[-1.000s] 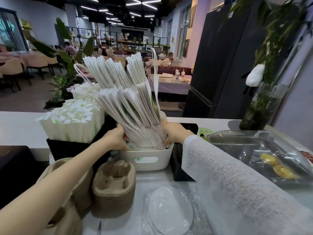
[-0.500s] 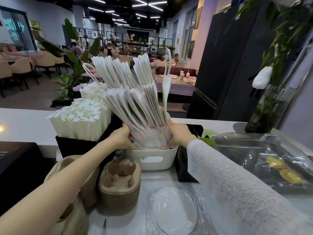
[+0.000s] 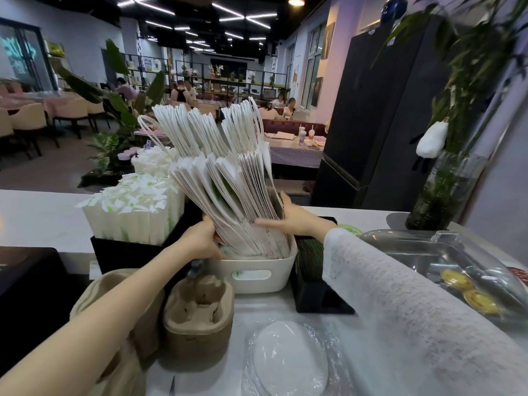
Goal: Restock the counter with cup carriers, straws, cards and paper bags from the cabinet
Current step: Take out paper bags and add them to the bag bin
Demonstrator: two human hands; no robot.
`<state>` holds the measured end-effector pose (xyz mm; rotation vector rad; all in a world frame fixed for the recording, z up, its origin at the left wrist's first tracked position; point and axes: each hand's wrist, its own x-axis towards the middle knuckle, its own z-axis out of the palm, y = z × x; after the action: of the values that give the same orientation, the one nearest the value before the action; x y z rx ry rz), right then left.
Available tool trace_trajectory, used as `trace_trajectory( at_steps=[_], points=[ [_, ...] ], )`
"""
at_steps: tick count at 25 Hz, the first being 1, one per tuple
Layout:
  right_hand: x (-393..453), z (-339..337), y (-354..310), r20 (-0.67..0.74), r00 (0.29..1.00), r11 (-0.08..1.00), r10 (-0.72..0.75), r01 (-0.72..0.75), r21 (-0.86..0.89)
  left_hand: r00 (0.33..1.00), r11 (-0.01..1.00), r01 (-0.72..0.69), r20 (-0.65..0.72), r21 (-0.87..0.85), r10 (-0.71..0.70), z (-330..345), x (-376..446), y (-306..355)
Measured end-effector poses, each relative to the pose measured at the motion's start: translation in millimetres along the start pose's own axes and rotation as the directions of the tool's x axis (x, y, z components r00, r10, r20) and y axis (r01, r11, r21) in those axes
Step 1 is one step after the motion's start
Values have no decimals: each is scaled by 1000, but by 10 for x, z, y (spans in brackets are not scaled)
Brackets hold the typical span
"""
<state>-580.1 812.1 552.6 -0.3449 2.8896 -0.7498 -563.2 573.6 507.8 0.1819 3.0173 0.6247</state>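
A white plastic bin (image 3: pixel 258 274) with a slot handle sits on the white counter (image 3: pixel 34 215), and a thick stack of white paper bags (image 3: pixel 228 178) is stood on end inside it. To its left, a black box (image 3: pixel 114 254) is packed with upright paper-wrapped straws (image 3: pixel 134 208), white with green print; a second batch of wrapped straws (image 3: pixel 155 161) is seen farther back. To the right of the bin, a black holder (image 3: pixel 313 284) is filled with dark items that cannot be identified. Nearer, 2 stacks of brown pulp cup carriers (image 3: pixel 198 312) rest at the left, and a plastic-wrapped stack of white lids (image 3: pixel 288 358) lies near the front edge. A clear covered tray (image 3: pixel 445 261) at the right holds yellow tarts (image 3: pixel 468 290). The bags are flat and folded, fanned like book pages, with white cord handles uppermost; their long axis runs from the bin up and tilts to the far left. The left hand (image 3: pixel 200 238) is pressed against the left face of the stack, fingers curled on it. The right hand (image 3: pixel 294 218) is laid on the right side, fingers straight and together.
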Motion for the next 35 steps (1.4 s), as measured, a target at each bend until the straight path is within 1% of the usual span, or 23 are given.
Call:
trace_trajectory(
  at_steps=[1,3,4,6,7,9,12,14,16,19,20,22,24,27,29,31,32,33,35],
  points=[
    [31,-87,-64,-62,998,999,-25,27,29,1000,1000,2,4,-5,-2,6,0,0],
    [86,-249,-195,-157,981,993,-116,116,-5,1000,1000,9,4,-10,-9,12,-1,2],
    [102,-295,-252,-155,974,986,-167,164,-30,1000,1000,11,5,-14,-11,11,1,1],
    [104,-300,-291,-101,969,974,-226,223,-44,1000,1000,9,11,-25,-9,9,1,-6],
    [88,-279,-286,-89,968,972,-233,231,-36,1000,1000,8,12,-30,-8,9,0,-14],
    [31,-233,-249,-136,956,966,-259,258,-22,1000,999,8,10,-36,-8,12,0,-27],
    [-52,-188,-144,-264,913,950,-312,295,-104,1000,999,-1,13,-48,1,21,-6,-32],
    [-77,-155,-114,-309,892,943,-329,294,-154,1000,998,0,18,-67,1,15,-7,-30],
    [-59,-122,-118,-322,900,953,-294,250,-171,1000,997,7,21,-78,-5,7,-16,-27],
    [-25,-13,-137,-266,946,961,-187,120,-250,1000,997,6,13,-82,-5,12,-33,-20],
    [-23,63,-129,-260,949,955,-176,101,-279,1000,996,7,12,-90,-6,15,-34,-19],
    [-38,232,-77,-259,945,950,-202,124,-287,1000,995,15,22,-103,-13,7,-37,-10],
    [-47,308,-25,-250,944,956,-217,153,-251,999,994,25,31,-104,-22,-7,-51,1],
    [-58,320,36,-230,958,983,-173,152,-108,999,993,28,18,-117,-26,-10,-91,13],
    [-119,368,63,-246,960,991,-134,136,-11,1000,976,29,14,-215,-27,-8,-147,9],
    [-239,432,75,-242,965,994,-97,104,16,1000,916,26,23,-401,-18,-22,-233,-9],
    [-300,451,96,-229,968,994,-103,109,16,1000,885,17,23,-465,-7,-33,-278,-15],
    [-351,455,128,-204,973,993,-109,116,25,1000,865,12,18,-502,-3,-42,-320,-21],
    [-492,365,164,-131,988,993,-83,92,67,1000,853,10,14,-522,-3,-95,-452,-20]
  ],
)
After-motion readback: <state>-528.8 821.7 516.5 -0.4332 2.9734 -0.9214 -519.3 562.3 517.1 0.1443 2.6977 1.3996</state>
